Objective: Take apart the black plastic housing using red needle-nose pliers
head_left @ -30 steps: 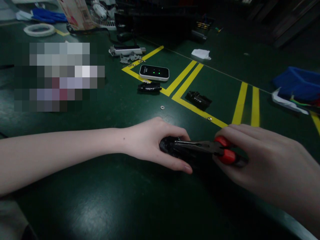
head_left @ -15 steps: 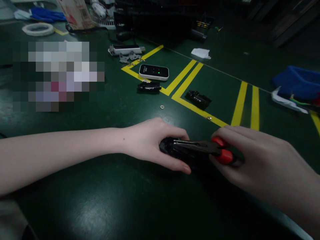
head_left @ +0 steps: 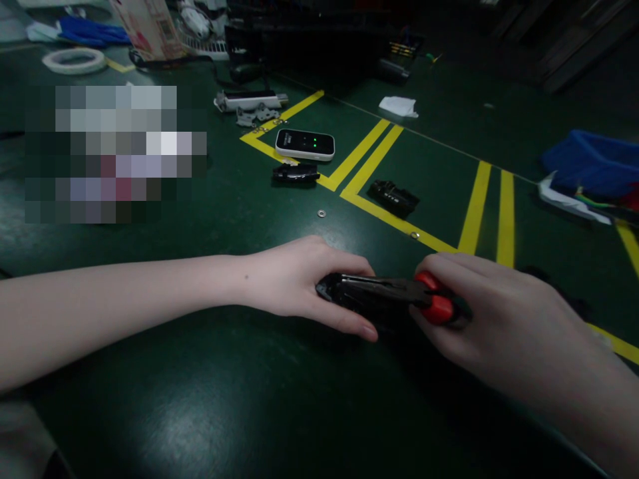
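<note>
In the head view, the left hand [head_left: 299, 278] lies low over the worktop [head_left: 224, 392], its grip part-closed around a black part [head_left: 327, 287], with thumb and forefinger on either side. The right hand [head_left: 494, 316] has its grip closed on the red handles of a pair of pliers [head_left: 394, 291], whose nose reaches over that part; whether the tips pinch it cannot be told. Beyond the hands lie a small metal ring [head_left: 321, 213], a glossy black piece [head_left: 296, 174] and a black-topped device [head_left: 304, 145] with green lights.
</note>
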The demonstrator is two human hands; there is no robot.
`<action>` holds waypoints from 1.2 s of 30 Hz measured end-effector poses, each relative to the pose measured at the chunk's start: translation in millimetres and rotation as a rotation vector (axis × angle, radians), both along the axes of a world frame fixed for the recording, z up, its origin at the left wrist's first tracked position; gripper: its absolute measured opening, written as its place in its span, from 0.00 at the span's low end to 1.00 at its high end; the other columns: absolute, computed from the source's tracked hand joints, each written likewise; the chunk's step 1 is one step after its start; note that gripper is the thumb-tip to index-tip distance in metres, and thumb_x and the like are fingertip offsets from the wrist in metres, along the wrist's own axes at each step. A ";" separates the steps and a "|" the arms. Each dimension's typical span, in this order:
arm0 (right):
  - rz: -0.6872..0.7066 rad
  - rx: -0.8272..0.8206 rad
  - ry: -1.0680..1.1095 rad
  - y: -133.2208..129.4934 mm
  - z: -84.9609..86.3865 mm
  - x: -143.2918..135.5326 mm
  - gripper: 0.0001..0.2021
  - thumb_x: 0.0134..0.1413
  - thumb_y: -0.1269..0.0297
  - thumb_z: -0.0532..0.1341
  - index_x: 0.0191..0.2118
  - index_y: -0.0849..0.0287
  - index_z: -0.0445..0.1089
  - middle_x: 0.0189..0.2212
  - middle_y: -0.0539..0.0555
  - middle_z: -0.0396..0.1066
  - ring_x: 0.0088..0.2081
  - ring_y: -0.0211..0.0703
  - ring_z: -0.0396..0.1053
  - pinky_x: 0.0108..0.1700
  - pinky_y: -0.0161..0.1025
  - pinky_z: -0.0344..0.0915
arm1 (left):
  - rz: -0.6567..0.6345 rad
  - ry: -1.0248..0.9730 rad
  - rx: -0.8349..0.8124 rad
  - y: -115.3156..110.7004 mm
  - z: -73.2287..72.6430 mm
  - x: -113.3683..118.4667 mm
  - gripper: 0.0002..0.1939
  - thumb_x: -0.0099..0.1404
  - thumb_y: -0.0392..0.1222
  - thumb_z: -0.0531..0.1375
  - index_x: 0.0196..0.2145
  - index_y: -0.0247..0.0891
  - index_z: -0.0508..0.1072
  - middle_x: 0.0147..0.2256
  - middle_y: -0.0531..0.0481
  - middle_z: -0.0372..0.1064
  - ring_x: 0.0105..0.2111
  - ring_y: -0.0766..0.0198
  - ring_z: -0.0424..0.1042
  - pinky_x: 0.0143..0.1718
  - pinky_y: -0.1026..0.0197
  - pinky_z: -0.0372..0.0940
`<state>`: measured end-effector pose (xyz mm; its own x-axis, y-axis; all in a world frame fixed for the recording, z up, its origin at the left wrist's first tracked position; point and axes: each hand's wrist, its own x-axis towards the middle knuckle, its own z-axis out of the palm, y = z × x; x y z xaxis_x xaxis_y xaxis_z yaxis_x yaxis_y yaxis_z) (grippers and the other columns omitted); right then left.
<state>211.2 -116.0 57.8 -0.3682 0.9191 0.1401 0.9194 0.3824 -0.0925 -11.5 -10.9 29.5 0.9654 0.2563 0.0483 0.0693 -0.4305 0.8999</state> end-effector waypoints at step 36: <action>0.050 0.112 -0.065 3.7 5.6 7.8 0.02 0.49 0.64 0.56 0.29 0.52 0.60 0.23 0.53 0.65 0.24 0.48 0.64 0.22 0.41 0.54 | 0.069 0.005 0.164 -0.9 -2.3 0.9 0.20 0.62 0.57 0.65 0.44 0.41 0.76 0.39 0.55 0.75 0.40 0.62 0.68 0.48 0.61 0.55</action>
<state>219.0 -112.4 63.4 -0.4247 0.8794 0.2150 0.9016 0.4324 0.0126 -10.6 -11.8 27.2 0.9461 0.3111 0.0904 0.1079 -0.5658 0.8174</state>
